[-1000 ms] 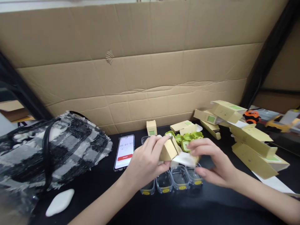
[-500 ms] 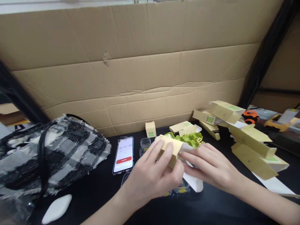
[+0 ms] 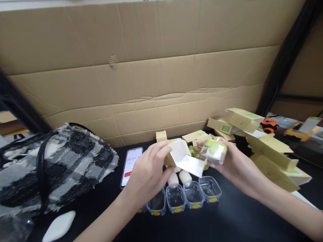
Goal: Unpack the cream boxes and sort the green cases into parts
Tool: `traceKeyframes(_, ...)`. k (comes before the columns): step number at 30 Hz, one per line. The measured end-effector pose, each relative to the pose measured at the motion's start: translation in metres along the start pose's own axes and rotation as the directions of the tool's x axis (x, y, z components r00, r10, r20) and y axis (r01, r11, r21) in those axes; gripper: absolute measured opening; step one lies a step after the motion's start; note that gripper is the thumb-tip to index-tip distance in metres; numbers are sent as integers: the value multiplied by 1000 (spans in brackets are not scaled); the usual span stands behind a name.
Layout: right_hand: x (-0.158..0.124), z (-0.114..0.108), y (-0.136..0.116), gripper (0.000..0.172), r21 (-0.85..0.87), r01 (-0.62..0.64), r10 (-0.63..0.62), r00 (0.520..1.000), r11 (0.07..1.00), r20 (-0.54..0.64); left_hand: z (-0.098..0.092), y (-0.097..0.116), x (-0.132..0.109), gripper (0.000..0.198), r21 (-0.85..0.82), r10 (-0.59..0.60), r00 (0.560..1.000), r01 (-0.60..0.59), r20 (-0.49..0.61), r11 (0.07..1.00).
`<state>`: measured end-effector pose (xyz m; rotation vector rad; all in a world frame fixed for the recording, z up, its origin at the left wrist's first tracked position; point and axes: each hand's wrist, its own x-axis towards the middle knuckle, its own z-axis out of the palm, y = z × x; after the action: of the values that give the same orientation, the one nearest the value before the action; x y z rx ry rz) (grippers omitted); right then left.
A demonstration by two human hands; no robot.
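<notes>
My left hand (image 3: 148, 169) grips a small yellowish carton (image 3: 179, 151), its white inside showing and one flap hanging out. Pinched in my right hand (image 3: 234, 164) is a small clear container with a green lid (image 3: 214, 152), something pale inside it. Below my hands stands a row of several clear plastic cups (image 3: 176, 198) with yellow labels. Behind the cups lie white rounded, egg-shaped pieces (image 3: 185, 176). Green lids (image 3: 193, 152) show partly behind the carton and my right hand.
Opened cartons (image 3: 272, 151) are heaped at the right, with another carton (image 3: 161, 135) by the cardboard wall (image 3: 156, 77). A phone (image 3: 131, 161) with a timer lies left of centre. A checked bag (image 3: 70, 164) and a white flat object (image 3: 59, 227) are at the left.
The green-lidded container has come out of the carton in my right hand, which moved right and away. My left hand shifted left with the opened carton, uncovering the cups.
</notes>
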<state>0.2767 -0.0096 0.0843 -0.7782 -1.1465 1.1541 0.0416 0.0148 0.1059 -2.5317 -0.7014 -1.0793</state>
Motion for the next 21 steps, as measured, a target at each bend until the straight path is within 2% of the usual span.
traceKeyframes(2, 4, -4, -2, 26, -60, 30, -30, 1000, 998, 5, 2, -1, -1, 46, -94, -128, 992, 127, -8, 987)
traceKeyframes(3, 5, -6, -2, 29, -130, 84, -83, 996, 988, 18, 2, 0, 0, 47, -181, -235, 972, 232, 4, 956)
traceKeyframes(4, 5, -8, -2, 27, -204, 146, -141, 989, 968, 41, 3, 0, 1, 48, -293, -357, 933, 352, 36, 889)
traceKeyframes(5, 4, -9, -2, 22, -296, 229, -216, 973, 927, 77, 4, 1, 3, 49, -416, -478, 874, 470, 94, 778)
traceKeyframes(6, 3, -10, 0, 15, -408, 329, -304, 944, 851, 128, 4, 3, 5, 49, -534, -573, 802, 564, 172, 629)
traceKeyframes(7, 1, -9, 2, 12, -525, 439, -396, 896, 729, 200, 4, 5, 7, 49, -632, -636, 727, 625, 257, 458)
traceKeyframes(8, -1, -9, 5, 22, -628, 546, -482, 826, 554, 293, 4, 7, 9, 47, -704, -671, 659, 652, 340, 283)
traceKeyframes(10, -5, -6, 11, 39, -718, 687, -563, 640, 115, 523, 5, 13, 12, 41, -776, -685, 553, 630, 474, -29)
traceKeyframes(11, -7, -5, 14, 40, -702, 708, -561, 553, -72, 616, 5, 17, 12, 38, -783, -671, 518, 602, 530, -154)
traceKeyframes(12, -8, -4, 16, 40, -676, 713, -549, 494, -187, 674, 6, 20, 12, 36, -775, -644, 496, 577, 583, -257)
traceKeyframes(13, -9, -4, 17, 39, -650, 715, -542, 449, -258, 710, 7, 24, 12, 34, -753, -605, 481, 561, 634, -343)
traceKeyframes(15, -11, -6, 18, 37, -614, 715, -535, 392, -335, 749, 9, 31, 10, 34, -704, -535, 463, 540, 706, -462)
traceKeyframes(17, -12, -10, 17, 35, -585, 723, -513, 367, -367, 776, 11, 37, 9, 34, -678, -502, 456, 512, 735, -527)
traceKeyframes(20, -13, -11, 14, 30, -581, 735, -501, 377, -350, 779, 11, 43, 10, 37, -680, -522, 436, 494, 733, -542)
traceKeyframes(21, -13, -11, 13, 25, -578, 738, -517, 363, -348, 775, 11, 43, 11, 38, -679, -535, 421, 502, 733, -536)
